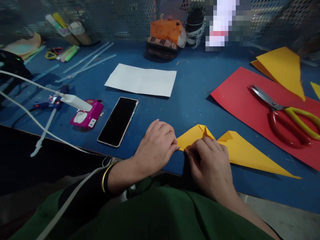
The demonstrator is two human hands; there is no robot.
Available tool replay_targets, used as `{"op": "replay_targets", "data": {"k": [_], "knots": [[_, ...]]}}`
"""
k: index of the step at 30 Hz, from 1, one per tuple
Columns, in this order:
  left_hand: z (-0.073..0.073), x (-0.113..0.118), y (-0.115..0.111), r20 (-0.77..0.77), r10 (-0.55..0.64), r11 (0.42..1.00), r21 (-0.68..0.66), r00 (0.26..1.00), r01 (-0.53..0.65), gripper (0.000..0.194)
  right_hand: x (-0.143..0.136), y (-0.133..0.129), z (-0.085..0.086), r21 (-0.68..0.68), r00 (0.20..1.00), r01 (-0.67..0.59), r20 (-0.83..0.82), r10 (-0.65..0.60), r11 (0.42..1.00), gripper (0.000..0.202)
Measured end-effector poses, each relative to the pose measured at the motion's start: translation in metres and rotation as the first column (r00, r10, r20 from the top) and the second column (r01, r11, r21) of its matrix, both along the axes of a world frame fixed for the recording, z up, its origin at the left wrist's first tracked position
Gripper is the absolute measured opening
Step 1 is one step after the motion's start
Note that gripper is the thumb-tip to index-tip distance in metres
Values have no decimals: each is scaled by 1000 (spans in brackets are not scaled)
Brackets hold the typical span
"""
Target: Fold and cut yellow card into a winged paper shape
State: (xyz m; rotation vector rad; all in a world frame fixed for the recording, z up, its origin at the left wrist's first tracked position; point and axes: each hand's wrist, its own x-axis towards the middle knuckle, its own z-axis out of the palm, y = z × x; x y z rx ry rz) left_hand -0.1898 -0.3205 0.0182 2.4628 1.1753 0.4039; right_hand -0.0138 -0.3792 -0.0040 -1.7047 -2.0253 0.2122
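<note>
Left hand (157,146) and right hand (212,163) both have their grip closed on the folded yellow paper (247,150), at the counter's (192,83) near edge; phone (118,121) leftward, scissors (275,106) on red paper (237,96) rightward.

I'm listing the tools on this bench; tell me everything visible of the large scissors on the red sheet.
The large scissors have silvery, metallic-looking blades joined at a pivot, and two looped handles, a red handle and a yellow handle, apparently plastic. They lie on the red sheet, blades nearly together, pointing toward the upper left. The yellow handle runs to the picture's right edge. Neither the left hand nor the right hand touches them.
</note>
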Motion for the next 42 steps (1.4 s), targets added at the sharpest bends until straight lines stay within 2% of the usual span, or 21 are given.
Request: {"op": "replay_targets", "data": {"k": [5,10,15,23,31,34,38,40,42], "knots": [[-1,-1,2,118,47,997,-66,992,-39,18,2,0,-2,8,1000,-8,-8,8,1000,19],[-8,-1,1,208,105,991,-99,972,-86,21,5,-1,-4,27,995,-44,-91,46,999,18],[-9,-1,1,209,103,992,-96,972,-84,21,4,-2,-3,26,991,-30,-131,33,999,18],[-7,0,4,167,57,993,-107,984,-40,22,3,-2,-3,12,998,-9,-58,9,1000,17],[-11,3,3,158,98,993,-85,982,-85,29,3,-2,-3,23,999,-7,-38,8,1000,17],[-10,3,3,155,88,993,-93,984,-74,28,12,-8,-4,106,999,25,-45,-20,994,5],[-8,2,4,147,89,991,-115,985,-72,28,27,-25,-5,379,989,83,86,-124,922,25],[-9,2,4,155,91,992,-104,984,-76,27,28,-33,-6,436,976,-11,199,-85,900,29],[-10,2,3,167,87,994,-85,982,-73,27,24,-38,-7,394,956,-142,294,22,908,32]]}}
